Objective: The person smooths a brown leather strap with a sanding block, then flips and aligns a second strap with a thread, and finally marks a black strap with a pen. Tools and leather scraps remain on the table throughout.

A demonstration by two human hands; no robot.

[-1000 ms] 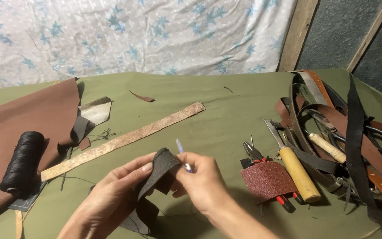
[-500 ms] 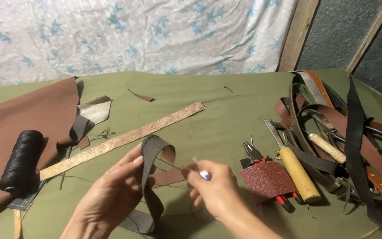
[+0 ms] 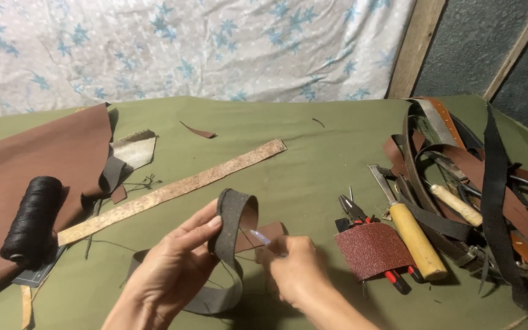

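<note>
Left hand [image 3: 175,269] closed around looped grey leather strap [image 3: 230,244], held above desk [image 3: 300,153] near its front edge. Right hand [image 3: 294,272] beside it, fingers pinched shut on thin pointed tool [image 3: 259,237] touching strap.

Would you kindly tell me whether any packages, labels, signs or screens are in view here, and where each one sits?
None can be made out. The green table holds only loose goods: a black thread spool, a brown leather sheet, straps and hand tools. The left hand holds a dark leather strap.
</note>
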